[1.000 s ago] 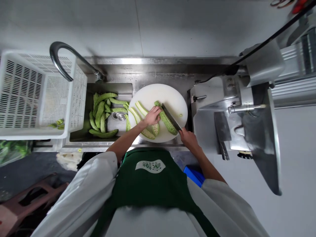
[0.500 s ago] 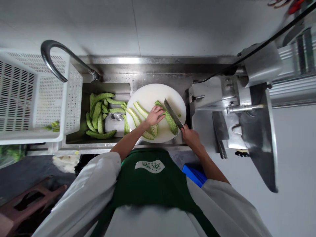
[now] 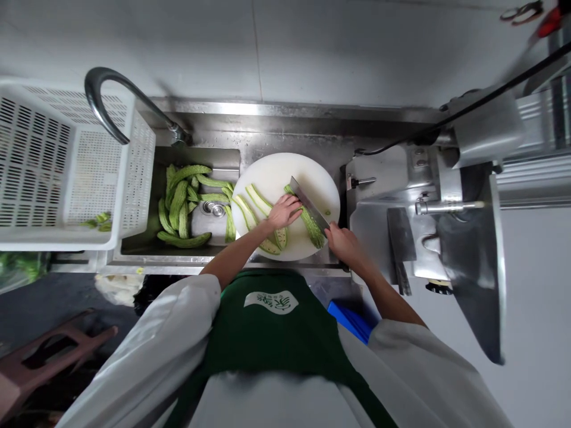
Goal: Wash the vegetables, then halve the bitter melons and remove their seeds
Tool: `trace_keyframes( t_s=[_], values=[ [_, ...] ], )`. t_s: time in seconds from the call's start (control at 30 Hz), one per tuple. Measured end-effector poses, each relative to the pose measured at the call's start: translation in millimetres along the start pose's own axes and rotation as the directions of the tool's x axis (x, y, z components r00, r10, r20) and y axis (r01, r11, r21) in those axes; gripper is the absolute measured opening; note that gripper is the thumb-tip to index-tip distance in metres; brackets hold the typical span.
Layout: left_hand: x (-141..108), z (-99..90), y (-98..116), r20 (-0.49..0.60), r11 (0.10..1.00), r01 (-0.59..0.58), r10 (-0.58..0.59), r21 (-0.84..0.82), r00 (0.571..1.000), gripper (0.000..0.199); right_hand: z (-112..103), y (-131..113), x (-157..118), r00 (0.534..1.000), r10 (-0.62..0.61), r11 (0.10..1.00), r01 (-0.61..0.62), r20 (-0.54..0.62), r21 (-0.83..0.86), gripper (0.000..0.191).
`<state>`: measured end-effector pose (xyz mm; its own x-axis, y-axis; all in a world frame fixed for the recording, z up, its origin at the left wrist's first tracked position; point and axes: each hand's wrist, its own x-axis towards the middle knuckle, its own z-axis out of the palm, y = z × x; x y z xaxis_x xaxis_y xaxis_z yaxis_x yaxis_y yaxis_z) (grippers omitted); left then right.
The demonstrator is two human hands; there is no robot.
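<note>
A round white cutting board (image 3: 312, 169) carries a long green gourd (image 3: 313, 229), laid slantwise. My right hand (image 3: 342, 242) is closed round the handle of a knife (image 3: 307, 205), whose blade lies along the top of this gourd. Beside it my left hand (image 3: 284, 212) rests with fingers bent on the gourd's upper left side, pressing on it. Split gourd halves (image 3: 256, 196) with pale cut faces lie left of and partly under my left hand. A small green scrap (image 3: 328, 212) sits right of the blade.
Several whole gourds (image 3: 179, 205) fill part of the steel sink (image 3: 218, 157) on the left, under a curved faucet (image 3: 107, 74). Farther left stands a white basket (image 3: 129, 178) with green scraps. A metal machine (image 3: 379, 208) on the right bears a second cleaver (image 3: 401, 235).
The knife blade has moved left, from beside the gourd to over it. My left hand still rests on the gourd. The whole view has shifted slightly.
</note>
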<state>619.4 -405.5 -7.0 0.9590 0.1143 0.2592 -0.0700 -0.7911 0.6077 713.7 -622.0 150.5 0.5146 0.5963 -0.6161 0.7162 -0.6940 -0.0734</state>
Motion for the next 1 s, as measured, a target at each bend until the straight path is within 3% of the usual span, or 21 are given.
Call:
trace_keyframes(
  t_s=[0.43,0.73,0.87,1.0],
  values=[
    [1.6,-4.6,-2.0,0.027,0.998,-0.004,0.006,-0.067,1.0,0.03,-7.6,-22.6,34.4,0.995,-0.092,0.994,0.094,-0.026,0.063,0.03],
    [0.3,-3.7,-2.5,0.025,0.999,-0.015,0.017,-0.049,1.0,0.03,11.8,-51.4,81.0,0.995,-0.045,0.996,0.052,-0.092,0.079,0.034],
    [-0.3,-4.1,-2.7,0.023,0.999,-0.012,0.013,-0.049,1.0,0.029,-2.6,-40.7,72.3,0.994,-0.081,0.994,0.086,-0.078,0.071,0.032],
    [-1.0,-4.1,-2.7,0.008,0.999,-0.007,0.008,-0.039,1.0,0.029,-12.1,-16.5,32.3,0.997,-0.081,0.996,0.081,0.002,0.038,0.028]
  ],
)
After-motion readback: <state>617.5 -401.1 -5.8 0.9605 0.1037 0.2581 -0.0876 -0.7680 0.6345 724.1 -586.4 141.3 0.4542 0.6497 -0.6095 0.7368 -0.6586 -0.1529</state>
